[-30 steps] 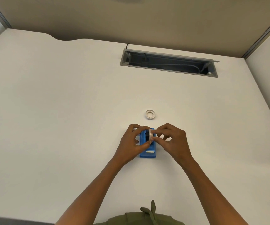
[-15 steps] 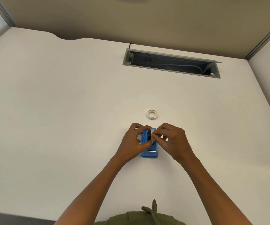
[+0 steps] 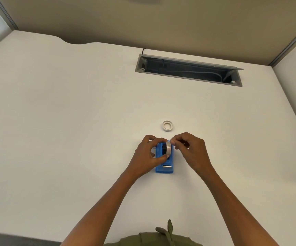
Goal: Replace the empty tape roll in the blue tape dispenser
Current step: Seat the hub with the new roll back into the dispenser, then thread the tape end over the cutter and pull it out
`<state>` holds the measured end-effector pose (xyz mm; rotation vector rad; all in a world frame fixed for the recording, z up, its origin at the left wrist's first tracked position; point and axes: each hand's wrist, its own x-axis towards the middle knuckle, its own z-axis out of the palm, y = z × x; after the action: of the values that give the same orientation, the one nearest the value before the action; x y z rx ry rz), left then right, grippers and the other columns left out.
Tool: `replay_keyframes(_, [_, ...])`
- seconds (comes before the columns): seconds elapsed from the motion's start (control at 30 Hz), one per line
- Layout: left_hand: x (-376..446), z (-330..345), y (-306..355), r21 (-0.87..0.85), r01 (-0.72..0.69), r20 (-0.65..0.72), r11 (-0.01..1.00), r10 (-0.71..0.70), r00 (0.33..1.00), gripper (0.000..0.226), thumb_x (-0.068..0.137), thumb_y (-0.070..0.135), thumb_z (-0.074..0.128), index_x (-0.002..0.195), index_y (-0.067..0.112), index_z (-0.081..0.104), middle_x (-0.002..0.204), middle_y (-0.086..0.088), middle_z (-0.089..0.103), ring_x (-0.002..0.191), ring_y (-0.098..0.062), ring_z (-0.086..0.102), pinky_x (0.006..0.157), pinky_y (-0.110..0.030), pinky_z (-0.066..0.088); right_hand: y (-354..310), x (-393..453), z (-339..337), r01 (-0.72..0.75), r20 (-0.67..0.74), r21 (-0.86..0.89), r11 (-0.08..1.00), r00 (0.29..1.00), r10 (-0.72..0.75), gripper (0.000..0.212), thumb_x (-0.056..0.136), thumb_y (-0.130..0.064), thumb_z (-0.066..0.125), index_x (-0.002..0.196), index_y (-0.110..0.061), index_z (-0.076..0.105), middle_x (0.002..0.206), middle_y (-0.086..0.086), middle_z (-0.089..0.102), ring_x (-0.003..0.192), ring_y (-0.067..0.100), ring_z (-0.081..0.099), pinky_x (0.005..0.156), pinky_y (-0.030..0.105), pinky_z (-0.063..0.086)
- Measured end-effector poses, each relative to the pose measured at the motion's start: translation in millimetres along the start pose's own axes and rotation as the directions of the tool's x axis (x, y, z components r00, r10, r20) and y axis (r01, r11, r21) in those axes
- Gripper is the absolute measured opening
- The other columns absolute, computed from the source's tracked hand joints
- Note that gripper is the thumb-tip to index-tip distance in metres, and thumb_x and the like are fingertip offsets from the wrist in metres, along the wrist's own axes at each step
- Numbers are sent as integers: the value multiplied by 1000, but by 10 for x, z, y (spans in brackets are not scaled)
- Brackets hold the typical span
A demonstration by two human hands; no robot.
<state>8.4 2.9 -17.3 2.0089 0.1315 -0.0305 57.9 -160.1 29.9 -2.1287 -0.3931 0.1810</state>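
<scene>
The blue tape dispenser [image 3: 164, 168] lies on the white desk [image 3: 72, 121], its metal cutter at the near end. A clear tape roll [image 3: 169, 148] on a black hub stands on edge above the dispenser's slot. My left hand [image 3: 148, 156] grips the roll between thumb and fingers from the left. My right hand [image 3: 190, 151] pinches at the roll's top right edge with its fingertips. An empty white tape core [image 3: 167, 125] lies flat on the desk just beyond the dispenser.
An open grey cable tray [image 3: 188, 72] is sunk into the desk at the back, with cables inside. Partition walls border the desk at the back and right. A green garment shows at the bottom edge.
My right hand has shifted from the roll's side up to its top right edge. The roll shows more plainly between the hands. The dispenser has not moved.
</scene>
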Motion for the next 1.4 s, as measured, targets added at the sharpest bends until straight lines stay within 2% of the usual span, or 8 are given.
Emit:
replay_keyframes(0.07, [4, 0, 2, 6, 7, 2, 1000, -7, 1000, 47, 74, 30, 75, 118, 26, 58, 117, 1, 50, 101, -12, 53, 78, -26, 54, -7, 2, -31, -42, -30, 80, 996, 999, 45, 7, 86, -14, 65, 86, -17, 71, 82, -2, 69, 68, 3, 62, 62, 11, 47])
replay_keyframes(0.23, [-1, -8, 12, 0, -11, 1, 1000, 11, 1000, 45, 75, 33, 75, 116, 27, 59, 112, 8, 47, 96, -10, 53, 74, -22, 53, -17, -21, -24, -37, 99, -5, 999, 994, 37, 24, 68, -12, 81, 91, -14, 73, 86, -3, 68, 74, 8, 65, 64, 19, 52])
replay_keyframes(0.43, [-3, -25, 36, -4, -5, 14, 1000, 5, 1000, 46, 75, 32, 75, 118, 27, 59, 112, 7, 47, 96, -8, 51, 71, -21, 53, -83, 113, -61, -112, 136, -12, 994, 984, 113, 21, 64, -6, 83, 83, -11, 75, 76, 2, 72, 64, 12, 68, 62, 16, 54])
replay_keyframes(0.57, [-2, -29, 39, -7, -1, 20, 1000, 2, 1000, 46, 75, 32, 75, 118, 26, 59, 110, 8, 46, 92, -7, 51, 67, -16, 52, -145, 220, -107, -177, 214, -31, 984, 960, 180, 16, 64, -4, 82, 78, -10, 76, 64, -1, 71, 52, 12, 67, 58, 15, 55])
replay_keyframes(0.87, [-2, -29, 22, -10, 12, 22, 1000, -12, 1000, 46, 74, 31, 76, 116, 30, 58, 110, 8, 45, 96, -11, 52, 68, -18, 51, -167, 222, -122, -183, 212, -31, 983, 959, 186, 5, 77, -8, 74, 81, -9, 76, 67, 9, 73, 57, 17, 70, 64, 21, 58])
replay_keyframes(1.07, [-7, -45, 36, -20, -5, 29, 1000, 5, 1000, 45, 74, 32, 76, 115, 34, 58, 111, 7, 48, 98, -13, 54, 70, -27, 55, -126, 30, -118, -66, 120, -23, 998, 990, 69, 10, 75, -10, 76, 85, -11, 76, 79, 4, 74, 66, 13, 71, 71, 23, 57])
replay_keyframes(1.23, [0, -45, 40, -26, -13, 28, 1000, 13, 1000, 44, 74, 33, 76, 114, 33, 59, 109, 8, 48, 93, -4, 52, 68, -23, 54, -133, -11, -83, 182, 133, -215, 959, 979, -156, 8, 76, -6, 74, 84, -7, 76, 79, 9, 73, 70, 22, 66, 68, 34, 56])
replay_keyframes(1.4, [20, -55, 30, -40, -22, 28, 999, 23, 999, 42, 72, 30, 78, 109, 38, 58, 106, 7, 49, 91, -3, 53, 64, -17, 53, -196, -6, -73, 273, 199, -329, 904, 956, -217, 6, 76, -4, 70, 76, -8, 73, 73, 9, 69, 64, 24, 61, 63, 35, 52])
